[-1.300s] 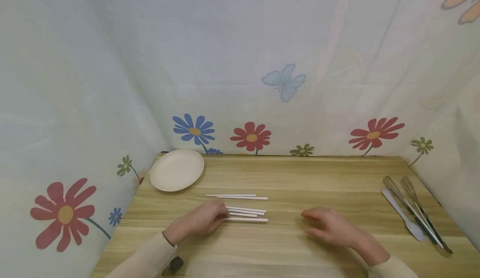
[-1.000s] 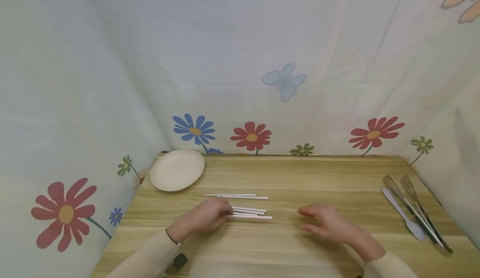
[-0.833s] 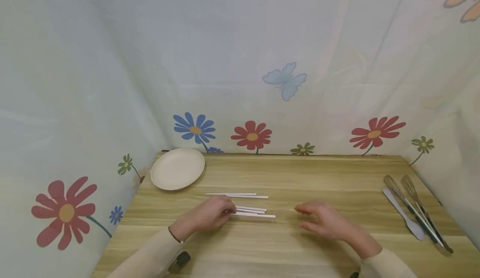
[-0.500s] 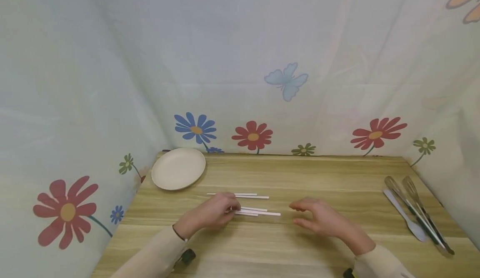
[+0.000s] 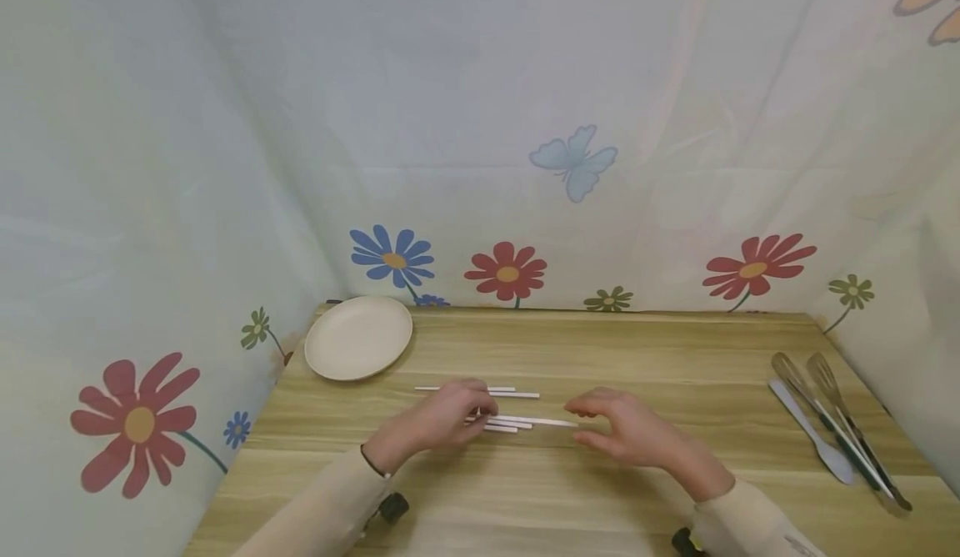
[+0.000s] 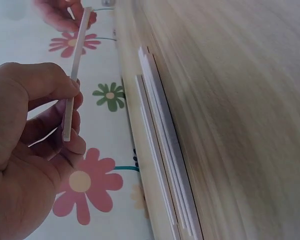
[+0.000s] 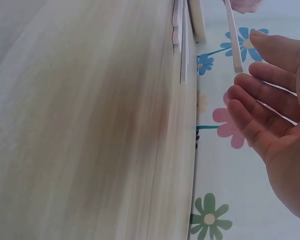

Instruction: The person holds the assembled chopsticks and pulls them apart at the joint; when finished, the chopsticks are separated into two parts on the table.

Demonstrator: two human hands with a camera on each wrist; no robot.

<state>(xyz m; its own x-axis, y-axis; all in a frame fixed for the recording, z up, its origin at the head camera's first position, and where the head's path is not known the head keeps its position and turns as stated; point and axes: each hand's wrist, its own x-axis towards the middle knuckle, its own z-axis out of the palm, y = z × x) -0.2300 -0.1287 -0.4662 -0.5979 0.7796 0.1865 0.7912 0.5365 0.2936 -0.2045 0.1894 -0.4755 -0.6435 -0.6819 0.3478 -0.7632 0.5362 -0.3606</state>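
Observation:
In the head view my left hand (image 5: pixel 442 417) pinches a white chopstick (image 5: pixel 550 421) between thumb and fingers, near one end. The left wrist view shows this chopstick (image 6: pixel 80 47) raised off the table, pointing toward the other hand. My right hand (image 5: pixel 633 434) is held with thumb and fingers apart around the chopstick's far end; in the right wrist view the tip is close to the fingertips, and contact is unclear. Beneath the left hand lie more white chopsticks (image 5: pixel 504 429), partly hidden. Slightly farther back are two chopsticks (image 5: pixel 517 394), side by side.
A round cream plate (image 5: pixel 358 338) sits at the table's back left corner. On the right lie a pale spoon (image 5: pixel 812 436) and two dark-and-metal utensils (image 5: pixel 828 411) with slotted or wire heads. A flowered curtain (image 5: pixel 637 207) encloses the back and sides.
My left hand has moved right and lifted one chopstick from the near group. The right hand has come left, toward that chopstick's far end.

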